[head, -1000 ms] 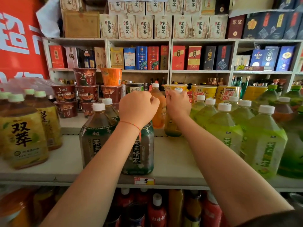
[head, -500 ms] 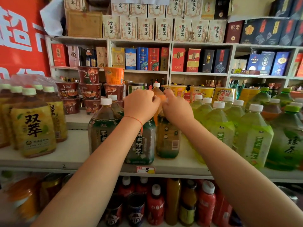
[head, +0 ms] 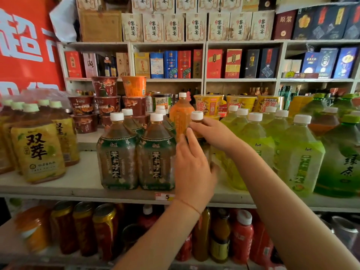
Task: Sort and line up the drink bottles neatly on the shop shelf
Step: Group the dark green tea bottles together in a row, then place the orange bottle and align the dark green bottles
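My right hand (head: 213,133) grips the shoulder of an amber tea bottle, just under its white cap (head: 196,115); the bottle's body is mostly hidden behind both hands. My left hand (head: 191,168) lies against the front of that bottle with fingers pointing up and fairly straight. To its left, two dark green jasmine tea bottles (head: 155,152) stand side by side at the shelf's (head: 78,189) front edge. An orange drink bottle (head: 181,115) stands behind them. Several light green tea bottles (head: 300,152) stand in rows on the right.
Yellow-labelled tea bottles (head: 37,149) stand at the left. Stacked noodle cups (head: 105,106) sit behind the drinks. A price tag (head: 165,196) marks the shelf edge. Cans (head: 104,228) and red bottles (head: 241,236) fill the lower shelf. Boxed goods line the back wall.
My left hand let go of the dark green bottle's cap and moved right onto the amber bottle. My right hand drew that bottle forward, beside the green ones.
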Motion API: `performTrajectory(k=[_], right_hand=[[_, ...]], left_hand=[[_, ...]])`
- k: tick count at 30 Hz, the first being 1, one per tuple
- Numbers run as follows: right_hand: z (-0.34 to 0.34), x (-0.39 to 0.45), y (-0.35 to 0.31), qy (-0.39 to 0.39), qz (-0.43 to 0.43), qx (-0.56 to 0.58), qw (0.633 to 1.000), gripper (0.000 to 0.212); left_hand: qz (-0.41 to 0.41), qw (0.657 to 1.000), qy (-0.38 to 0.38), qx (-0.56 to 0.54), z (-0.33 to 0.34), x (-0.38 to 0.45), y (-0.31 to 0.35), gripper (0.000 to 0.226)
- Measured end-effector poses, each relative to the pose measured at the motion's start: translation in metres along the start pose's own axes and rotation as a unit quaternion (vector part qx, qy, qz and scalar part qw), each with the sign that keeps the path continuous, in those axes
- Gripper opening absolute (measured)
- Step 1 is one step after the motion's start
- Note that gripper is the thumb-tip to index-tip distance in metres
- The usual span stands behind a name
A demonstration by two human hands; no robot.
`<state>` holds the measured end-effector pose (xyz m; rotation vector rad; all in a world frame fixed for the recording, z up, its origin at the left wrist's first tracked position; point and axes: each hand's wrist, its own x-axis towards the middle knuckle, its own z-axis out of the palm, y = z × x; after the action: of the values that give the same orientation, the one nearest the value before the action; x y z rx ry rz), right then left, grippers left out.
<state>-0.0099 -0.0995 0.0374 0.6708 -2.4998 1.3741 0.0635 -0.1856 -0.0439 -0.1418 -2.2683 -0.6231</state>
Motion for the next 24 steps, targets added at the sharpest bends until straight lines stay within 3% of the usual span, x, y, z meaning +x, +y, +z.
performTrajectory(k=[3,6,11,14,18,22,24], right_hand=[[-0.005,-0.002,0.013,0.033,-0.033,-0.088,0.995,0.035],[-0.003,-0.005,0.022,0.068,-0.019,-0.116,0.991,0.044],[-0.005,-0.016,0.022,0.075,-0.083,-0.025,0.993,0.028],[-0.01,-0.025,0.014,0.081,-0.121,0.026,0.989,0.033],[-0.031,-0.038,-0.025,0.049,-0.178,0.051,0.981,0.043],[-0.042,-0.047,-0.067,-0.067,-0.185,0.165,0.966,0.04],[-0.031,-0.044,-0.077,-0.086,-0.177,0.196,0.961,0.043]], left_hand=[[-0.058,0.998,-0.009,-0.026,0.01,0.006,0.009,0.114],[-0.12,0.981,0.001,-0.155,0.021,0.012,0.001,0.113],[-0.241,0.9,0.027,-0.362,0.038,0.01,-0.002,0.096],[-0.239,0.887,0.071,-0.389,0.033,0.003,0.007,0.087],[-0.169,0.88,0.124,-0.426,-0.004,-0.005,0.027,0.077],[-0.145,0.856,0.103,-0.486,-0.06,-0.002,0.025,0.054],[-0.149,0.843,0.092,-0.509,-0.085,-0.002,0.014,0.043]])
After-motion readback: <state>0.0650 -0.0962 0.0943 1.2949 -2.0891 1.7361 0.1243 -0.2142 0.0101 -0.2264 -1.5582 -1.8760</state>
